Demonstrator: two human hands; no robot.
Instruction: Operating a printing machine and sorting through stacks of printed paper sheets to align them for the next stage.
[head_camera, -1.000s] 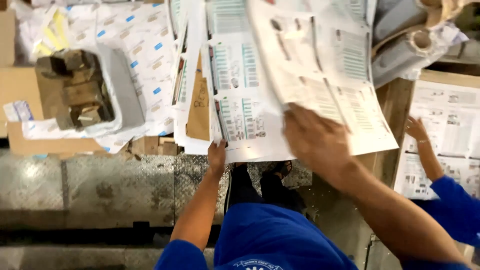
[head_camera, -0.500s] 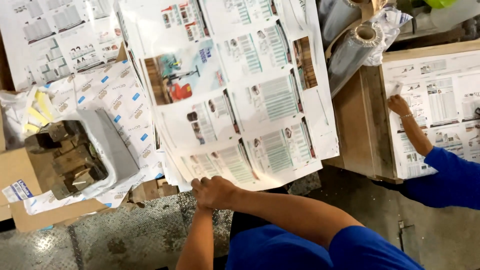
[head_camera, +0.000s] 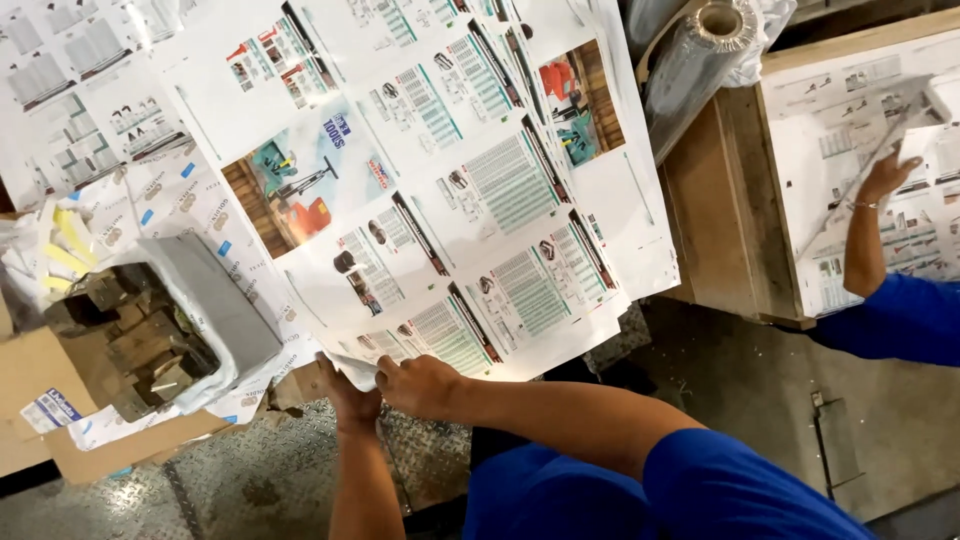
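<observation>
Steel tread-plate floor (head_camera: 200, 480), glossy printed sheets (head_camera: 440, 200), left hand (head_camera: 350, 395) and right hand (head_camera: 420, 382) pinching near corner

The printed sheets (head_camera: 420, 200) are smooth, slightly glossy paper. The floor plate (head_camera: 240, 480) is rough patterned metal (worn), the bench (head_camera: 720, 210) bare matt wood.

Printed sheets (head_camera: 440, 190) cover what seems a wooden bench (head_camera: 715, 200)
</observation>
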